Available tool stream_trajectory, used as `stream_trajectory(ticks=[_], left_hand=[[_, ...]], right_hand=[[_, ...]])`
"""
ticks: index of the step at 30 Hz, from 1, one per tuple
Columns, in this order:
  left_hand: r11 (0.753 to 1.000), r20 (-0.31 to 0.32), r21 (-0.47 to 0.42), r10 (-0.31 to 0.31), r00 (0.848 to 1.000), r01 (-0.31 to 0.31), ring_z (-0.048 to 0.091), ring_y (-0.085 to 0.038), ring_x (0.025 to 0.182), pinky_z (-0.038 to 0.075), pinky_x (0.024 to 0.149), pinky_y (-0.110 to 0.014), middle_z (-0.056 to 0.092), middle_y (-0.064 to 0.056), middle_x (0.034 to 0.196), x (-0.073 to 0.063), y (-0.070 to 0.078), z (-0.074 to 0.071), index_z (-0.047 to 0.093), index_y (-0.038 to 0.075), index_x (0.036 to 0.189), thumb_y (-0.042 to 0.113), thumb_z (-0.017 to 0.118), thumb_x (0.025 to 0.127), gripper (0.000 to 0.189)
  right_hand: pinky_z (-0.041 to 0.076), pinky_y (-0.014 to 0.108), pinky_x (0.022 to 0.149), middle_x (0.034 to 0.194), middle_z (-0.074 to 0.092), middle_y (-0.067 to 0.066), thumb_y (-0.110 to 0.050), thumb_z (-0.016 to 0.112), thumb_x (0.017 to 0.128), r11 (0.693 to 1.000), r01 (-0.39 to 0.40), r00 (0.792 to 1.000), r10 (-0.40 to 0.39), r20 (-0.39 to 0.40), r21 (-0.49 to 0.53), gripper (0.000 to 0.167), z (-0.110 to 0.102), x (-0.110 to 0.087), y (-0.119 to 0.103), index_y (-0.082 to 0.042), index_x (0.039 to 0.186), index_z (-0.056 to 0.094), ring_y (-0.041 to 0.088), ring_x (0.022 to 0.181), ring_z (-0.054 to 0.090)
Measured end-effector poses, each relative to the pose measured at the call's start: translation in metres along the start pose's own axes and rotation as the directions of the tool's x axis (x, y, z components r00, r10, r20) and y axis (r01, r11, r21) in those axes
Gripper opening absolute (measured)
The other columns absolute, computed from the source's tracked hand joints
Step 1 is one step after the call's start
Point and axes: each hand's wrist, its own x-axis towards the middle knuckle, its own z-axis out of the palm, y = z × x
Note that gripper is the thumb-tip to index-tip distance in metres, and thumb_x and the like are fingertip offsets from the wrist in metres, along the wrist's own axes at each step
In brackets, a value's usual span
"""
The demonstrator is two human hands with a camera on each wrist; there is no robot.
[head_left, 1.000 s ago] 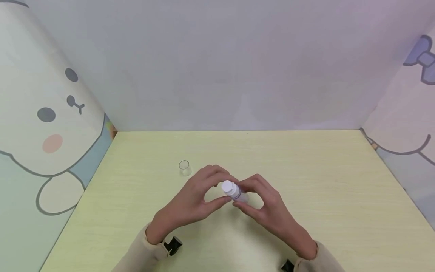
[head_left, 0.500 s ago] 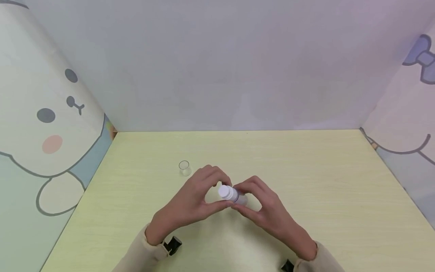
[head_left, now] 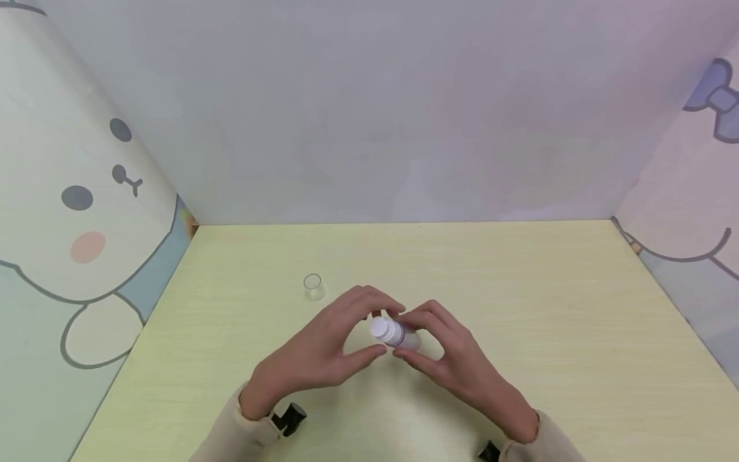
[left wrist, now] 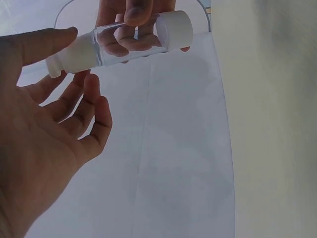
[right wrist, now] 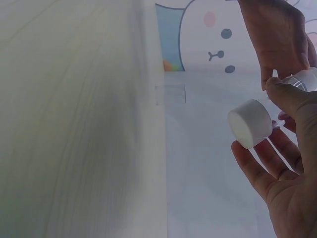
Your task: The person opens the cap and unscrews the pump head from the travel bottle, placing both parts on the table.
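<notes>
A small clear bottle (left wrist: 129,42) with a white cap (head_left: 380,327) and a white base (right wrist: 249,124) is held tilted above the table, cap end toward the left hand. My right hand (head_left: 453,346) pinches its clear body between thumb and fingers. Around the cap end, my left hand (head_left: 323,346) is spread, thumb and fingers parted and curved; in the head view they stand off the cap. Part of the bottle's body is hidden by the right fingers in the left wrist view.
A small clear cup (head_left: 314,287) stands upright on the pale wooden table (head_left: 519,282), beyond and left of the left hand. A grey-white wall (head_left: 404,128) rises at the table's back edge. Panels with cartoon prints stand at both sides.
The left thumb and fingers have parted from the cap, and that hand has shifted slightly. Over the second, the bottle's cap end has swung a little left and nearer; the right hand stays around it.
</notes>
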Motion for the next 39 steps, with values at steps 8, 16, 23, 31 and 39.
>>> stream_trajectory(ticks=[8, 16, 23, 31, 39], left_hand=[[1.0, 0.012, -0.007, 0.01, 1.0, -0.009, 0.056, -0.007, 0.116, 0.052, 0.1, -0.032, 0.063, 0.007, 0.122, 0.0006, -0.0014, -0.0024, 0.06, 0.016, 0.132, 0.014, 0.076, 0.096, 0.04], [0.998, -0.026, 0.051, 0.044, 0.999, -0.043, 0.056, -0.004, 0.102, 0.05, 0.091, -0.024, 0.06, 0.011, 0.107, 0.001, -0.0036, -0.0011, 0.068, 0.021, 0.114, 0.021, 0.083, 0.091, 0.028], [0.988, -0.062, 0.153, 0.04, 0.997, -0.03, 0.055, -0.004, 0.094, 0.046, 0.088, -0.022, 0.059, 0.014, 0.099, 0.0001, -0.0033, 0.0006, 0.066, 0.023, 0.107, 0.033, 0.088, 0.085, 0.033], [0.981, -0.041, 0.194, -0.011, 0.999, 0.019, 0.052, -0.003, 0.09, 0.045, 0.084, -0.021, 0.056, 0.013, 0.092, 0.0, -0.0013, 0.0007, 0.062, 0.021, 0.104, 0.041, 0.089, 0.082, 0.039], [0.994, 0.043, 0.108, -0.035, 0.998, 0.03, 0.056, -0.005, 0.105, 0.052, 0.094, -0.022, 0.058, 0.008, 0.123, -0.0027, -0.001, -0.004, 0.06, 0.017, 0.13, 0.044, 0.081, 0.09, 0.052]], right_hand=[[0.053, 0.017, 0.09, 0.112, 0.064, -0.001, -0.022, 0.084, 0.09, 1.0, -0.008, 1.0, 0.008, 0.011, -0.009, 0.04, 0.0003, -0.0016, 0.0005, -0.011, 0.125, 0.068, 0.014, 0.097, 0.064], [0.053, 0.018, 0.089, 0.111, 0.063, -0.001, -0.02, 0.086, 0.088, 1.0, -0.011, 0.999, 0.012, 0.032, -0.019, 0.04, 0.0004, -0.0015, -0.0004, -0.012, 0.122, 0.068, 0.012, 0.099, 0.062], [0.055, 0.022, 0.086, 0.111, 0.063, -0.002, -0.029, 0.079, 0.094, 1.0, -0.009, 0.999, 0.01, 0.037, -0.022, 0.035, 0.0015, -0.0015, -0.0026, -0.013, 0.123, 0.068, 0.012, 0.098, 0.062], [0.055, 0.021, 0.086, 0.11, 0.063, 0.0, -0.033, 0.075, 0.097, 0.999, -0.001, 0.999, 0.002, 0.041, -0.032, 0.035, 0.0016, -0.0015, -0.0021, -0.012, 0.124, 0.068, 0.012, 0.097, 0.063], [0.054, 0.02, 0.087, 0.111, 0.063, -0.002, -0.025, 0.082, 0.092, 1.0, -0.004, 0.999, 0.005, 0.038, -0.027, 0.037, 0.0012, -0.0028, 0.002, -0.012, 0.123, 0.067, 0.012, 0.098, 0.062]])
